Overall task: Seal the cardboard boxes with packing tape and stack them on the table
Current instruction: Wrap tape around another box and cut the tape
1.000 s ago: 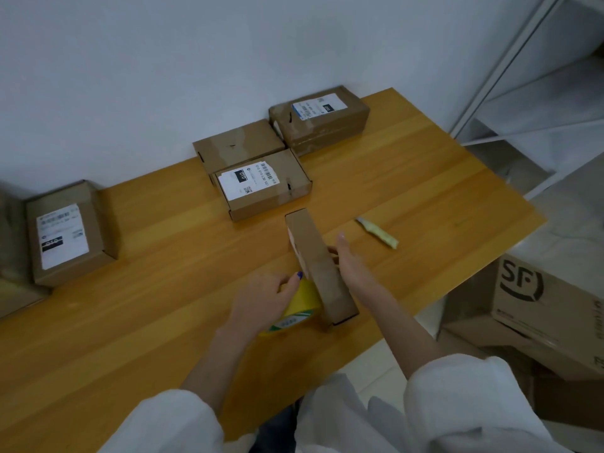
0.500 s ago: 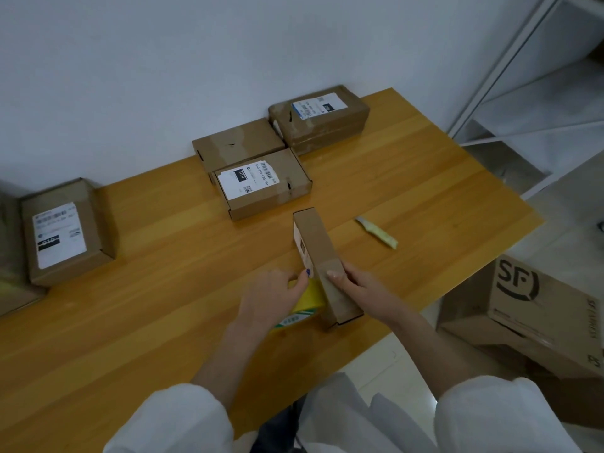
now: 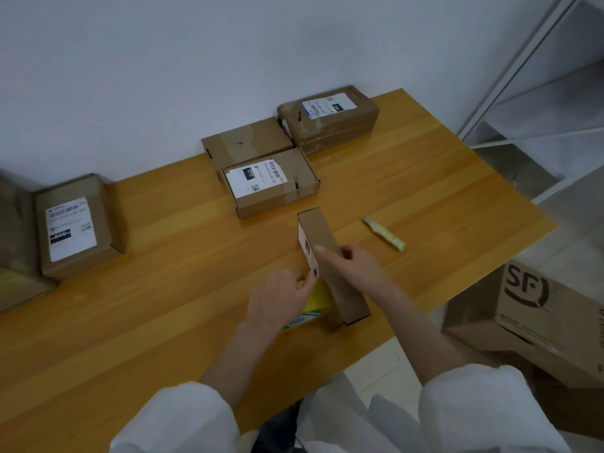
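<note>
The left hand (image 3: 281,299) still grips the yellow roll of packing tape (image 3: 317,300) against the narrow brown cardboard box (image 3: 318,228), which stands on edge on the wooden surface (image 3: 163,322). The right hand (image 3: 358,266), fingers extended, has slid farther along the top of it. The box is closed, its contents hidden.

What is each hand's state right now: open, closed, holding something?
Left hand: closed, gripping the yellow tape roll beside the upright box.
Right hand: open, straight fingers pressing on the box's top edge.
</note>
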